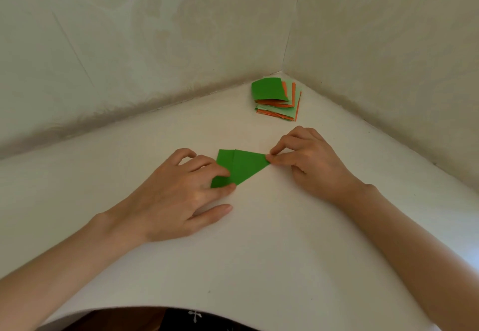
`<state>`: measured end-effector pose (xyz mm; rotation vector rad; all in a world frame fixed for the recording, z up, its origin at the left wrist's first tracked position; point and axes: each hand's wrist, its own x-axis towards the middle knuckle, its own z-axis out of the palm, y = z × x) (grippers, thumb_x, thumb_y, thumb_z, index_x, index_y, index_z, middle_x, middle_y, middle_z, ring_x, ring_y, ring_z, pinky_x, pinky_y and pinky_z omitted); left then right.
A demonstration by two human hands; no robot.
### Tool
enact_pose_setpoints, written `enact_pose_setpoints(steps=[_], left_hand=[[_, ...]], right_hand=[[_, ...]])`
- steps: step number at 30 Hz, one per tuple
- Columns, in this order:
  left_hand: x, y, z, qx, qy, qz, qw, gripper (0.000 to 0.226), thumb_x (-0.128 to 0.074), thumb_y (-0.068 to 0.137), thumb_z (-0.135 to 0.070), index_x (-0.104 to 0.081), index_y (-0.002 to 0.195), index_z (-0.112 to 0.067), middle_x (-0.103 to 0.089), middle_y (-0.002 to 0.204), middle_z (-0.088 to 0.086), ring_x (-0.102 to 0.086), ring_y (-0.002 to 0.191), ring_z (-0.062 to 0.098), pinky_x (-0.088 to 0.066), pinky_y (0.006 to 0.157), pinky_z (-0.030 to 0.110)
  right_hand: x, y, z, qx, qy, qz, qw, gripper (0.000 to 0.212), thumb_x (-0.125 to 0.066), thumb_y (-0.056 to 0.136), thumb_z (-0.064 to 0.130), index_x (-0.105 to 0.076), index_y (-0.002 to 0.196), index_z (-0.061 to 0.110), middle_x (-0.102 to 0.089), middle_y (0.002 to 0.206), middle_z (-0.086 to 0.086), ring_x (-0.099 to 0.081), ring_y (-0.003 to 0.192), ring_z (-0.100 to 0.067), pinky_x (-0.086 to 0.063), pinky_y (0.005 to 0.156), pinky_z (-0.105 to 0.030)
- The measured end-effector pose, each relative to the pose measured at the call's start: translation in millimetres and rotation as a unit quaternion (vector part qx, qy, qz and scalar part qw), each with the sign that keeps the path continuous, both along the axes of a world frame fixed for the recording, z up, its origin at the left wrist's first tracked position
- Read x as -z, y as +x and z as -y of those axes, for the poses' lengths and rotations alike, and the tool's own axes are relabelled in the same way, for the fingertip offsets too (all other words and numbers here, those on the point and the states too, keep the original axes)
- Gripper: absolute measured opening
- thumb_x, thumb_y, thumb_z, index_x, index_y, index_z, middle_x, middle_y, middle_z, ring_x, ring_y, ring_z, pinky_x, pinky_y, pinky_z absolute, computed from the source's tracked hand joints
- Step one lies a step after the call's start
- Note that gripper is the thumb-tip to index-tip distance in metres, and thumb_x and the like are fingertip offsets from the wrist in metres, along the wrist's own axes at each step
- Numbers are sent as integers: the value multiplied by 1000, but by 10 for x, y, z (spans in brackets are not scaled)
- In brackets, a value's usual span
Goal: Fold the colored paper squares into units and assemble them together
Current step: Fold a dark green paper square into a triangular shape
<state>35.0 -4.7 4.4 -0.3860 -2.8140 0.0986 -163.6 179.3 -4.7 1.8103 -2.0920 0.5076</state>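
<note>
L hand (178, 188) is pressing fairly straight fingers down on the green paper (242, 167) lying mid-table (259, 253). R hand (305, 162) is pinching its right tip w/ thumb & forefinger. Stack of squares (277, 99) is sitting near the wall corner, well apart.

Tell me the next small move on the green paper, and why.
Probably press the slanted fold flat into a crease: the right hand pinches the pointed tip of the green paper while the left hand holds its other end down.
</note>
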Motion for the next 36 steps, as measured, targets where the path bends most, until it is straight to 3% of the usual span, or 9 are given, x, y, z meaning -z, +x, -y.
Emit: enact_pose_setpoints(steps=[5,8,10,15,18,23,25,29,36], left_hand=[[5,-71,-3,-44,138,-95,985,38,-46,93,-38,-72,75,-18,-67,97,-5,-59,86,16,-36,81,31],[7,-272,-49,-188,264,-45,945,47,-44,88,-55,-64,113,-21,-57,115,-6,-52,105,15,-31,87,26],[43,-406,-54,-240,269,23,933,59,-49,85,-59,-50,132,-24,-47,127,-5,-40,117,13,-27,94,26],[77,-540,-28,-241,279,69,927,44,-61,80,-55,-53,115,-30,-38,112,-12,-27,101,4,-20,84,21],[61,-522,-46,-224,341,54,911,36,-71,77,-45,-47,98,-28,-45,102,-11,-37,95,8,-28,79,25],[41,-485,-114,-170,470,32,866,32,-71,82,-23,-45,99,-29,-59,92,-9,-54,75,1,-42,64,15],[26,-489,-96,-171,535,-1,827,36,-71,83,-14,-45,99,-33,-63,88,-7,-58,73,0,-43,65,12],[-38,-502,-51,-159,709,-34,686,38,-70,79,-1,-49,101,-24,-71,77,-5,-67,72,8,-53,63,21],[-75,-493,-69,-110,671,59,731,39,-71,78,-2,-51,102,-25,-72,80,-2,-67,75,12,-53,68,25]], right_hand=[[-10,68,5,35,14,42,998,39,-36,82,16,-74,92,13,-66,87,0,-50,84,-22,-41,75,-35],[-27,115,31,58,33,81,995,33,-41,86,32,-69,88,14,-61,87,1,-50,83,-21,-40,75,-35],[-27,109,55,63,45,87,993,34,-43,86,39,-67,86,15,-59,88,3,-48,83,-18,-37,75,-31],[11,100,91,112,28,148,982,24,-63,85,34,-65,101,17,-57,103,2,-43,99,-17,-40,88,-32],[16,135,111,137,42,181,973,38,-65,86,29,-59,121,15,-53,119,0,-35,113,-16,-26,96,-20],[-66,270,157,109,21,292,950,10,-65,84,13,-61,93,16,-57,103,3,-38,102,-12,-27,83,-5],[-110,306,164,119,14,357,926,10,-65,84,11,-59,81,19,-56,85,11,-45,87,-1,-33,72,-6],[-184,375,167,80,22,485,871,18,-67,85,11,-57,70,16,-53,56,22,-45,52,4,-32,51,-7],[-279,383,181,44,24,519,853,4,-63,88,15,-66,90,16,-66,78,-2,-52,61,4,-38,62,-12]])
